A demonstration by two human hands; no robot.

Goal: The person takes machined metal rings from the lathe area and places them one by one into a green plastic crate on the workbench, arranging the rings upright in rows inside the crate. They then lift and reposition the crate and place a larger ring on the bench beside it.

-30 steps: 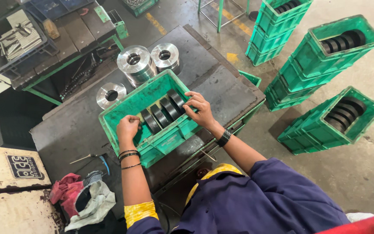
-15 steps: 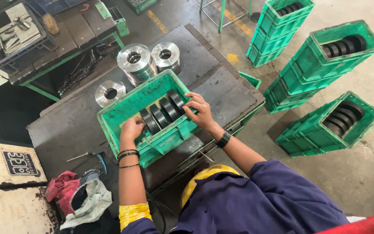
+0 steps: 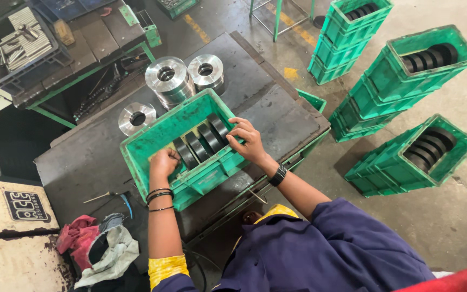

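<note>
- Green crate (image 3: 152, 141) sits mid-bench (image 3: 277, 113), holding a row of dark rings (image 3: 201, 143) on edge.
- Left hand (image 3: 163, 162) curls around the end ring.
- Right hand (image 3: 247, 139) presses fingertips on the opposite end ring.
- Shiny steel discs (image 3: 168, 78) stand just beyond the crate.

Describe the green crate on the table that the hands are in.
The green crate is an open-topped rectangular bin, plastic by its look, scuffed, sitting skewed on the dark metal table. Four dark rings stand on edge in a row inside. The left hand rests inside near one end; the right hand grips the rings' far end.
</note>
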